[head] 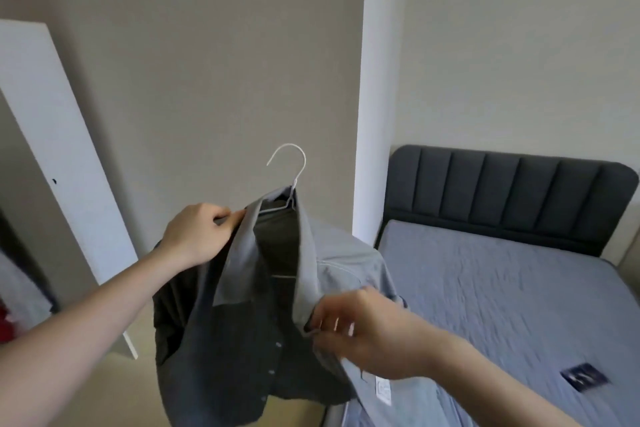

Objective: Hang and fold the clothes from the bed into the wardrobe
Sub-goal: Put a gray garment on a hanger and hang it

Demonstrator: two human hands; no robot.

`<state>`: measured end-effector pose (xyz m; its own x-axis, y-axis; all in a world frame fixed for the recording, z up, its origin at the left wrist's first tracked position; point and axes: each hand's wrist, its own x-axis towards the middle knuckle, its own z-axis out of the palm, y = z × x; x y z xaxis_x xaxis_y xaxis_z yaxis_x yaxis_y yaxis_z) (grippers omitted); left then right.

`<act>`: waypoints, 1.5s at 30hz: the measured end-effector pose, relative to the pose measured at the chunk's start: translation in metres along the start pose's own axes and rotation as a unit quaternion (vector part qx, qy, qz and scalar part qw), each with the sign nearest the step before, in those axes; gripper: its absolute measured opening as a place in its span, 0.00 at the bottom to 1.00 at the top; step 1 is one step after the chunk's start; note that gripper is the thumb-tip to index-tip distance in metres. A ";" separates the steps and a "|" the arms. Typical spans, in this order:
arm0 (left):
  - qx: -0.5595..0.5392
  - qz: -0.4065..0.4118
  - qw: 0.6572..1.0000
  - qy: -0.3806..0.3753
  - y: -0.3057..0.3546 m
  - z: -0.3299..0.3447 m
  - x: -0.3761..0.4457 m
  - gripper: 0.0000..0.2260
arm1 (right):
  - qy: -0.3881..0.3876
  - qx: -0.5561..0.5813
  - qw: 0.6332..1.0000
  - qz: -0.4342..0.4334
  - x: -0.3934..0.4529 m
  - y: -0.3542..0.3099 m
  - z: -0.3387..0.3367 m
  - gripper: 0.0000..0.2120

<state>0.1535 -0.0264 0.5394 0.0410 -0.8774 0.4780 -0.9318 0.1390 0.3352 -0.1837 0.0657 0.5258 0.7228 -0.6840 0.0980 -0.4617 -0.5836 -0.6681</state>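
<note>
A grey button-up shirt hangs in the air on a white wire hanger, held up in front of a beige wall, between the open wardrobe door on the left and the bed on the right. The hanger's hook rises clear above the collar, and part of its wire shows inside the open neck. The shirt front hangs open, its darker inside and a row of small buttons showing, and a white label lies near the lower edge. The left hand grips the left side of the collar, its fingers curled and pinching the fabric edge. The right hand holds the front placket lower down, its fingers pinching the cloth, though motion blur hides the exact grip. The bed carries a wrinkled blue-grey sheet and a dark padded headboard; a small dark item lies on the sheet near the right edge. Something red shows at the far left, beside the wardrobe door.
</note>
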 end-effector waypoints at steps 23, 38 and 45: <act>-0.031 -0.152 0.988 0.013 -0.190 -0.127 -0.085 0.34 | 0.124 -0.084 0.988 0.043 0.233 0.007 0.093 0.04; 0.054 -0.312 0.933 0.168 -0.338 -0.157 -0.143 0.14 | 0.040 0.081 0.994 -0.067 0.399 -0.136 0.273 0.13; 0.041 -0.384 0.907 0.166 -0.394 -0.178 -0.140 0.21 | 0.043 0.142 0.987 -0.063 0.478 -0.159 0.317 0.13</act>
<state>0.5789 0.1232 0.4849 0.7829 -0.5124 0.3528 -0.6062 -0.5006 0.6180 0.3978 -0.0299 0.4450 0.7131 -0.6556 0.2482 -0.1989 -0.5287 -0.8252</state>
